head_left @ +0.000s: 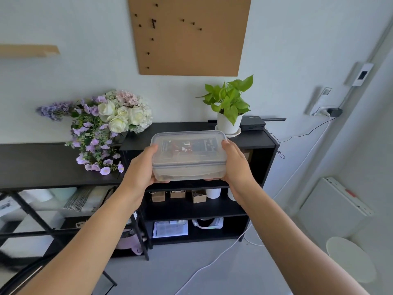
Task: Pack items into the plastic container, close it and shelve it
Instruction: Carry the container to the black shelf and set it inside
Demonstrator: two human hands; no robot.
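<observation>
A translucent plastic container (188, 156) with its lid on is held level in the air in front of the black shelf unit (255, 141). Dark items show through the lid. My left hand (141, 167) grips its left end and my right hand (235, 161) grips its right end, thumbs on top, fingers underneath. The container hovers just in front of the shelf's top board, about level with it, and hides part of the upper compartment behind it.
On the shelf top stand a potted green plant (228, 107) and a black box (253, 122); a flower bouquet (104, 124) spills over its left end. The middle shelf holds small cardboard boxes (178, 194) and white cups (213, 192). A black table (42, 165) is on the left, and a white cable (212, 260) crosses the floor.
</observation>
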